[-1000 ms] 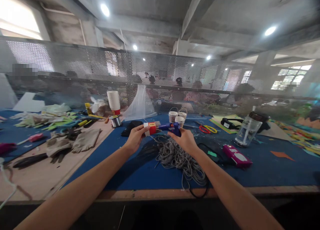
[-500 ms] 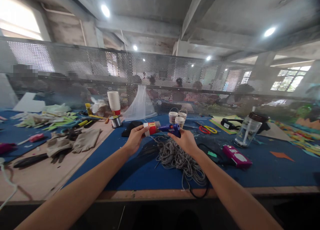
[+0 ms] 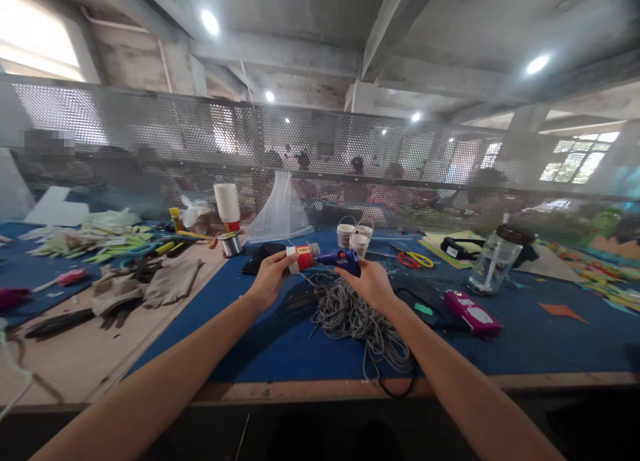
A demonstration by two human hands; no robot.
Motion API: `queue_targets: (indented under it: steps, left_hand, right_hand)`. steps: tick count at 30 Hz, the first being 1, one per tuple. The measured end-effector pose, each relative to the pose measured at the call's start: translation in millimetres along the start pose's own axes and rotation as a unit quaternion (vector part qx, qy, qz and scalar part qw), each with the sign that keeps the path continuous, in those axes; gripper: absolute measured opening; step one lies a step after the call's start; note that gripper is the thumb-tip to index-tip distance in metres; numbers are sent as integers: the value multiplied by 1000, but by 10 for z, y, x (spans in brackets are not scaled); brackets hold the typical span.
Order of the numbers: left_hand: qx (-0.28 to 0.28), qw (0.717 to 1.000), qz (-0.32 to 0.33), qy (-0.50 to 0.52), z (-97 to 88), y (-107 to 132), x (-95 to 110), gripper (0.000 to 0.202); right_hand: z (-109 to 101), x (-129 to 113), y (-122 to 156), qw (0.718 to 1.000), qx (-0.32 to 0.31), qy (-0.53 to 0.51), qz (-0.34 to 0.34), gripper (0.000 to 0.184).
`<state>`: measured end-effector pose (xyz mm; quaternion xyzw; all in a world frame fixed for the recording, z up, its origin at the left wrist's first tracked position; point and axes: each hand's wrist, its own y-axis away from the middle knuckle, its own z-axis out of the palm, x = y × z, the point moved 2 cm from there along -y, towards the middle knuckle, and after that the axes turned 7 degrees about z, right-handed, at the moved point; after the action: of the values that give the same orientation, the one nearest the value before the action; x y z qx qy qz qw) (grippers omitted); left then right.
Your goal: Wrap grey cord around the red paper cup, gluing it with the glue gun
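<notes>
My left hand (image 3: 269, 278) is closed on a small red and white paper cup (image 3: 301, 257), held on its side above the blue mat. My right hand (image 3: 371, 281) grips a blue glue gun (image 3: 344, 258), its nozzle pointing left at the mouth of the cup. A tangled heap of grey cord (image 3: 357, 317) lies on the mat just below both hands, trailing toward the table's front edge.
Small finished cups (image 3: 355, 235) and red and yellow scissors (image 3: 415, 259) sit behind my hands. A pink device (image 3: 473, 311) and a clear jar (image 3: 493, 264) lie to the right. Gloves (image 3: 150, 284), a stack of paper cups (image 3: 227, 204) and scraps crowd the left. A perforated metal screen (image 3: 320, 161) backs the table.
Hardly anything has moved. The glue gun has shifted slightly while its nozzle stays at the cup; both hands keep their hold.
</notes>
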<state>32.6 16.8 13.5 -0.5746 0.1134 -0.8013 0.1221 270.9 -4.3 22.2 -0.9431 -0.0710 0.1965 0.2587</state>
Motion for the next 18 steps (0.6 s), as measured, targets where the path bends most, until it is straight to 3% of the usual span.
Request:
queue_targets:
  steps: [18]
  left_hand:
    - [1,1000,-2,2,12,7,7,36]
  right_hand:
    - [-14,-8,1,1000,4,-2,-8,44]
